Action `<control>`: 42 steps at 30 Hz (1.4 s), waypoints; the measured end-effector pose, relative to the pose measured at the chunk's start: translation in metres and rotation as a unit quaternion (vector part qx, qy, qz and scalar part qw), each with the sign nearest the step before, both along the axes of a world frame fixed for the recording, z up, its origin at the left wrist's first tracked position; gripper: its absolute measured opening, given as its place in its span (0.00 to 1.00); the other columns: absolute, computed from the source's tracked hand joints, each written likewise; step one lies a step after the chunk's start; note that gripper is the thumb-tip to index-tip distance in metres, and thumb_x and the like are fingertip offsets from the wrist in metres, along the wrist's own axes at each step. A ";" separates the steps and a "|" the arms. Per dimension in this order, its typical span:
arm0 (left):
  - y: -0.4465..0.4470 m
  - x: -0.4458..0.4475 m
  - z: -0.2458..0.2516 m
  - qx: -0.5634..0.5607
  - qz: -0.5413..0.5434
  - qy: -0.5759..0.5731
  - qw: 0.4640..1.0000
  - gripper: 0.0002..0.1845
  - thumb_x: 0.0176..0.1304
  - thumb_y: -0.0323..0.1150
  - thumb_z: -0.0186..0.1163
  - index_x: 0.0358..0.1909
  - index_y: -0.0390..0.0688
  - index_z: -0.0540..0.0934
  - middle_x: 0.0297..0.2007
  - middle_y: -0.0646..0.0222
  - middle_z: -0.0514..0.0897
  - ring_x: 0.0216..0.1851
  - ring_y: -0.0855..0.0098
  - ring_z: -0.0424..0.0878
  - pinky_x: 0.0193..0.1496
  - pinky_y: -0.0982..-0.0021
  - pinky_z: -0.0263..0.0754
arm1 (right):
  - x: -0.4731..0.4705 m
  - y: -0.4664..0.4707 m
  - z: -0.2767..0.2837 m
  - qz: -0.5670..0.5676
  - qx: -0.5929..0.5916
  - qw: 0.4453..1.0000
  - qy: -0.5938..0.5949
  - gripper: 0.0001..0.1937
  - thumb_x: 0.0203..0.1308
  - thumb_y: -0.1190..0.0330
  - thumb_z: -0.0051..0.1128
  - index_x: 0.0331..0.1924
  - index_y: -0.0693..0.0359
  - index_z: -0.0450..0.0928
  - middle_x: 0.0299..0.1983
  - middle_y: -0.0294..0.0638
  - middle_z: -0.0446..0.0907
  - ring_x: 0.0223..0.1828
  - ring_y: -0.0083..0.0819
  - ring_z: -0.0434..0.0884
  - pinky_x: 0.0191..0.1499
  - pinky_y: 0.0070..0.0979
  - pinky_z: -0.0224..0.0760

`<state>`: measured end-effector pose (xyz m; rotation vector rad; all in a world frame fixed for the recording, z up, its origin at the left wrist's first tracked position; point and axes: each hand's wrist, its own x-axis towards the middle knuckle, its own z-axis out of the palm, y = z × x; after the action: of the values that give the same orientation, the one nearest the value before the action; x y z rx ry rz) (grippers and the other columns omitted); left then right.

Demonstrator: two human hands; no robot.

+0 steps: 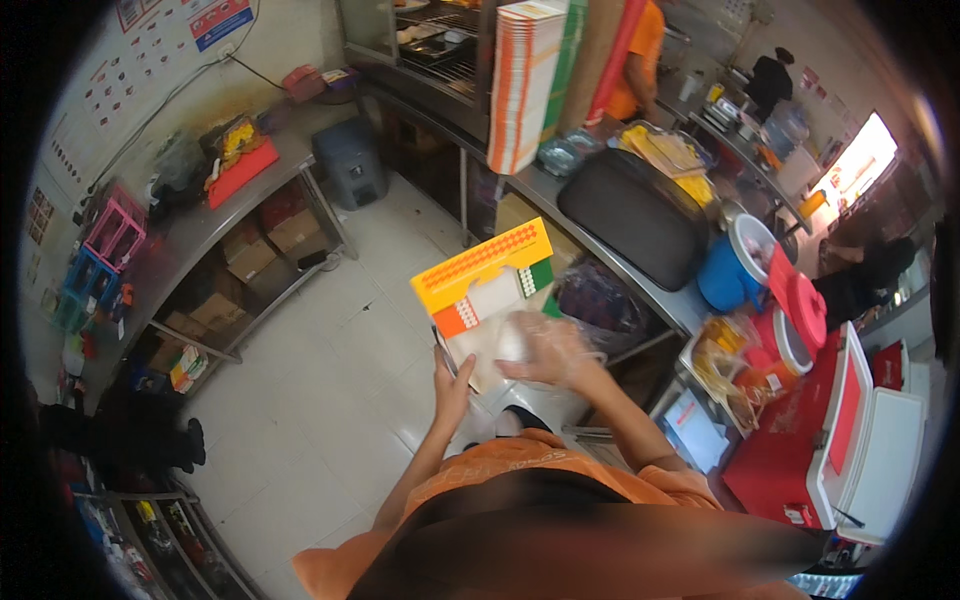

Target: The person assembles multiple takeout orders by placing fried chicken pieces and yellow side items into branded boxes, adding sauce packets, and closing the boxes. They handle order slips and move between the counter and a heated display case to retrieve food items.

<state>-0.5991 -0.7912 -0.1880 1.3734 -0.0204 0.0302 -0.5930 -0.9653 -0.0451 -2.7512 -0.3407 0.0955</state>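
An unfolded cardboard food box (484, 262), yellow, orange and green with a pale inside, is held up in front of my body. My left hand (454, 381) grips its lower left edge, where a thin dark item, too unclear to name, also shows. Over the box's lower right part is my right hand (551, 351), blurred and seemingly in a clear plastic glove. Beside its fingers, a white rounded thing (513, 341) lies against the pale inside; whether the fingers hold it cannot be told.
A steel counter on the right bears a black tray (637, 217), stacked flat cartons (525, 90) and a blue bucket (739, 262). Right of me stands a red cooler (787, 442) with its lid raised. A co-worker in orange (637, 60) is beyond the counter. A steel table (289, 161) runs along the left.
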 end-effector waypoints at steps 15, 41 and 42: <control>0.171 0.273 -0.053 -0.204 0.177 0.149 0.951 0.28 0.67 0.41 0.56 0.63 0.40 0.61 0.49 0.69 0.74 0.47 0.78 0.74 0.43 0.76 0.70 | 0.412 0.129 0.028 0.442 0.263 0.849 0.122 0.20 0.62 0.57 0.54 0.51 0.61 0.77 0.49 0.49 0.80 0.51 0.40 0.79 0.56 0.35 0.69; 0.386 0.812 0.008 -0.171 0.158 0.103 0.967 0.31 0.66 0.39 0.56 0.65 0.36 0.59 0.57 0.59 0.71 0.56 0.66 0.73 0.57 0.66 0.69 | 1.134 0.023 0.362 -0.088 -0.160 0.952 -0.246 0.22 0.57 0.55 0.59 0.53 0.54 0.73 0.45 0.44 0.80 0.40 0.34 0.80 0.43 0.31 0.74; 0.384 0.823 0.006 -0.170 0.170 0.113 0.964 0.30 0.66 0.39 0.56 0.65 0.36 0.59 0.58 0.59 0.71 0.56 0.66 0.74 0.57 0.66 0.69 | 1.138 0.023 0.364 -0.092 -0.156 0.952 -0.247 0.22 0.57 0.55 0.59 0.53 0.54 0.73 0.45 0.44 0.79 0.40 0.34 0.80 0.43 0.31 0.74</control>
<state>0.2239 -0.4074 -0.1817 1.0162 0.3968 0.1581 0.5452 -0.9418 0.3192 -3.0759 -0.2050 -0.6503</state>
